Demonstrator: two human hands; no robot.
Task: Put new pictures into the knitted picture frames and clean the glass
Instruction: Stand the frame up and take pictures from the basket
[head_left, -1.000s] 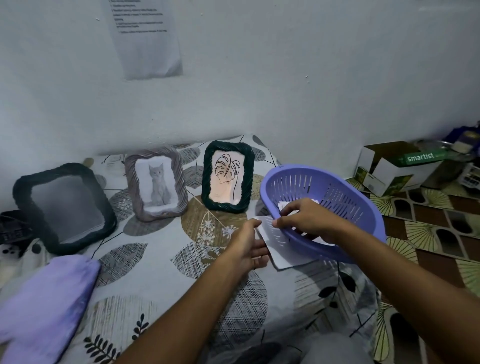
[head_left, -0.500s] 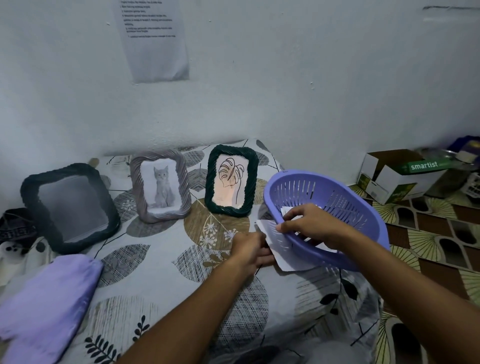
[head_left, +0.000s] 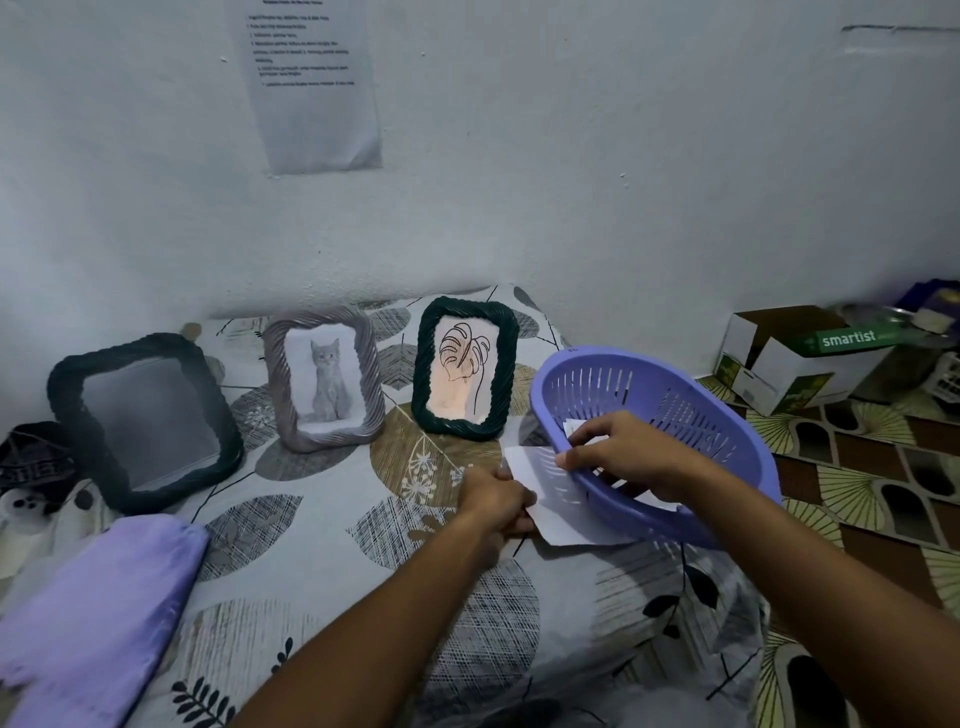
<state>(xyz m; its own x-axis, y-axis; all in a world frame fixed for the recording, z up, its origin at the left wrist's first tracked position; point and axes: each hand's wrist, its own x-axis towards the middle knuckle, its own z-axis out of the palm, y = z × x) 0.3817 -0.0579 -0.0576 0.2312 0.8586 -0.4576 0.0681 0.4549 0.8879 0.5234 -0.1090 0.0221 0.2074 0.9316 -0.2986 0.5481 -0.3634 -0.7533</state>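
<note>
Head view: the person leans over a leaf-printed sheet (head_left: 311, 597) spread on what looks like bedding, not a table, and both hands meet at the purple basket (head_left: 727, 415). The right hand (head_left: 628, 457) curls over the basket's near rim, thumb outside and fingers inside, tipping it up on edge; that tilt seems meant to free what lies under and inside it. The left hand (head_left: 493, 501) has its fingers closed in a pinch on the near-left edge of a white paper sheet (head_left: 561, 499), most likely one of the new pictures, which runs from that grip rightward under the raised basket. More paper slips (head_left: 574, 427) show inside the basket, right at the right hand's fingertips. Beyond the left grip, standing against the wall, are the knitted frames: the dark green frame (head_left: 423, 364) with a leaf drawing straight ahead, the grey frame (head_left: 275, 364) with a kitten picture further left, and furthest left the black frame (head_left: 67, 395), whose middle looks blank, so I'd judge it the one waiting for a picture. A purple cloth (head_left: 88, 623) lies well to the near left of both hands, untouched, probably for the glass.
</note>
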